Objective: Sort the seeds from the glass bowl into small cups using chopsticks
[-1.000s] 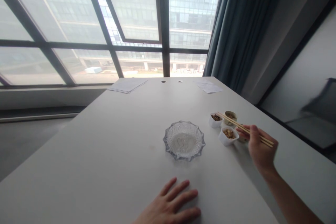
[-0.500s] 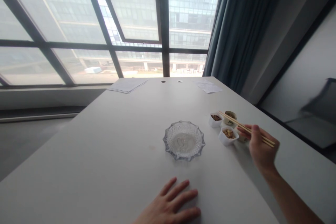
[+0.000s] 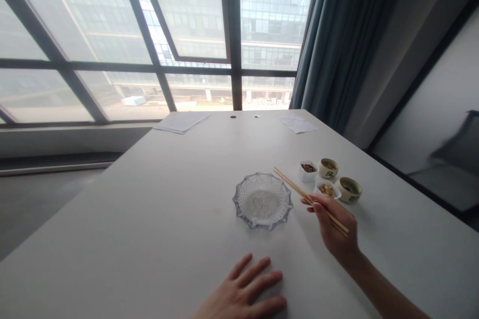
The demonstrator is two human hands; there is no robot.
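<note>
My right hand (image 3: 337, 222) grips a pair of chopsticks (image 3: 295, 188), their tips pointing up and left over the far right rim of a clear glass bowl (image 3: 239, 212). I cannot make out anything between the tips. Just beyond that hand are a white cup of pale nuts or seeds (image 3: 328, 189), partly hidden by the fingers, and a white cup of dark bits (image 3: 308, 172). Two cream pots stand beside them: a farther pot with a dark character (image 3: 328, 173) and a nearer pot (image 3: 352, 194). My left hand (image 3: 245, 286) lies flat, fingers spread, on the white table (image 3: 149, 239).
Stacked papers (image 3: 181, 122) lie at the table's far left, and another sheet (image 3: 299, 123) at its far right. Two round holes pierce the far end. Windows rise behind the table, with a dark curtain (image 3: 340, 45) to the right.
My right hand has moved left and nearer with the chopsticks, from over the small cups and pots to beside the glass bowl. The nearer cream pot now shows. My left hand stays put.
</note>
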